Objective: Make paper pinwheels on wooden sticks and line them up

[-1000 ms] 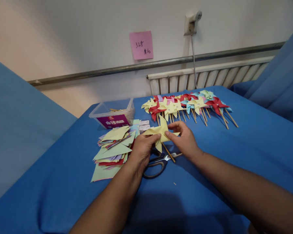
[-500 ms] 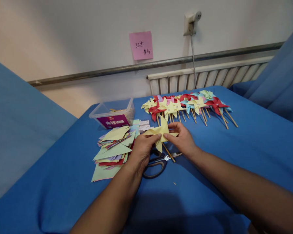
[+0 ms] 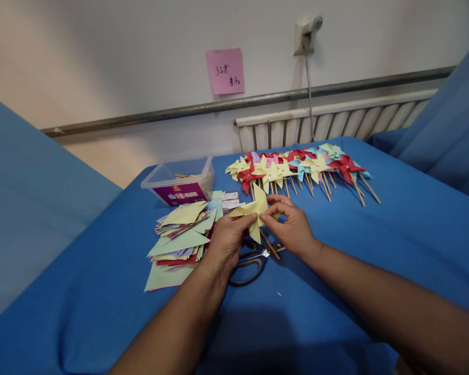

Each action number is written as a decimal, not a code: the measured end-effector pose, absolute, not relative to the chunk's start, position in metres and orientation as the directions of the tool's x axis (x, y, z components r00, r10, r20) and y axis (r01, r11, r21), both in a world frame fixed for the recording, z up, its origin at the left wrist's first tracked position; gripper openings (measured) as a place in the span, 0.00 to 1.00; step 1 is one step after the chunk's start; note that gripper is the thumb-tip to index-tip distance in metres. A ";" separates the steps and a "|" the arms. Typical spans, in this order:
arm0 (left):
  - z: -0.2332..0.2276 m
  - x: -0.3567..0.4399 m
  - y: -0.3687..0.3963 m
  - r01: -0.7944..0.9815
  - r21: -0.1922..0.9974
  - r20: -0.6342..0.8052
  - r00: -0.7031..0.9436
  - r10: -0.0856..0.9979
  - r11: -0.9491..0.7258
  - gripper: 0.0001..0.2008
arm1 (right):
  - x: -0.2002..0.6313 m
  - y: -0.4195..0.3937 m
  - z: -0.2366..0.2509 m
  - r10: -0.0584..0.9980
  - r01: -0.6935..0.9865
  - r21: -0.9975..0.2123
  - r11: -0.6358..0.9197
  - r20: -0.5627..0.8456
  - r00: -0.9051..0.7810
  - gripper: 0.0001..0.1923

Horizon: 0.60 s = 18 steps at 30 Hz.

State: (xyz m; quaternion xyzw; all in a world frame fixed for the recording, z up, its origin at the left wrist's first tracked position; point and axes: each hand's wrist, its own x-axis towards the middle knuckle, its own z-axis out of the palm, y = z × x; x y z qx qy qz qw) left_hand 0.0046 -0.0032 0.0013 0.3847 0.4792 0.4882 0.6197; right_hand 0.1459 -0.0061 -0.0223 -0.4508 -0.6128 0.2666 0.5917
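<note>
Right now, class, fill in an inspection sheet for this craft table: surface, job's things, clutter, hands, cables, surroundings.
Surface: blue cloth covers the table.
Job's things: yellow pinwheel on a wooden stick, held above the scissors.
Clutter: stack of paper squares; clear plastic box; row of finished pinwheels.
Hands: left hand and right hand both pinch the yellow pinwheel.
Cables: grey cable hangs from the wall socket.
Surroundings: pink note on the wall; radiator behind the table.

Pink sticky note (image 3: 224,71) on wall, radiator (image 3: 332,122) below socket (image 3: 305,34).
</note>
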 end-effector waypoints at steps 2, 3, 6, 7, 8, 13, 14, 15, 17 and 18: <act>0.001 0.004 -0.003 -0.233 0.944 -0.220 0.073 0.973 0.231 0.20 | 0.146 -0.005 -0.023 0.871 0.236 -0.862 0.448 0.481 0.103 0.07; 0.001 0.004 -0.003 -0.232 0.945 -0.220 0.076 0.973 0.232 0.19 | 0.147 -0.005 -0.024 0.873 0.237 -0.863 0.445 0.478 0.102 0.07; 0.001 0.005 -0.003 -0.237 0.946 -0.209 0.084 0.974 0.223 0.18 | 0.147 -0.004 -0.024 0.878 0.243 -0.867 0.435 0.468 0.098 0.06; 0.001 0.005 -0.003 -0.240 0.946 -0.205 0.085 0.975 0.220 0.17 | 0.147 -0.004 -0.024 0.880 0.245 -0.868 0.432 0.466 0.097 0.06; 0.001 0.005 -0.003 -0.240 0.946 -0.202 0.085 0.976 0.217 0.17 | 0.147 -0.004 -0.024 0.880 0.247 -0.868 0.430 0.464 0.098 0.06; 0.001 0.005 -0.003 -0.227 0.947 -0.216 0.085 0.973 0.229 0.17 | 0.147 -0.004 -0.024 0.885 0.249 -0.872 0.422 0.456 0.096 0.06; 0.001 0.005 -0.004 -0.227 0.946 -0.218 0.087 0.972 0.232 0.17 | 0.147 -0.004 -0.024 0.887 0.250 -0.873 0.419 0.453 0.096 0.06; 0.001 0.005 -0.004 -0.228 0.946 -0.217 0.090 0.972 0.233 0.17 | 0.147 -0.004 -0.024 0.888 0.250 -0.875 0.415 0.449 0.096 0.06; 0.002 0.005 -0.004 -0.231 0.946 -0.210 0.091 0.973 0.226 0.17 | 0.147 -0.005 -0.024 0.891 0.249 -0.877 0.411 0.444 0.094 0.06; 0.002 0.005 -0.003 -0.233 0.947 -0.205 0.088 0.975 0.220 0.18 | 0.147 -0.005 -0.025 0.892 0.245 -0.879 0.410 0.442 0.090 0.07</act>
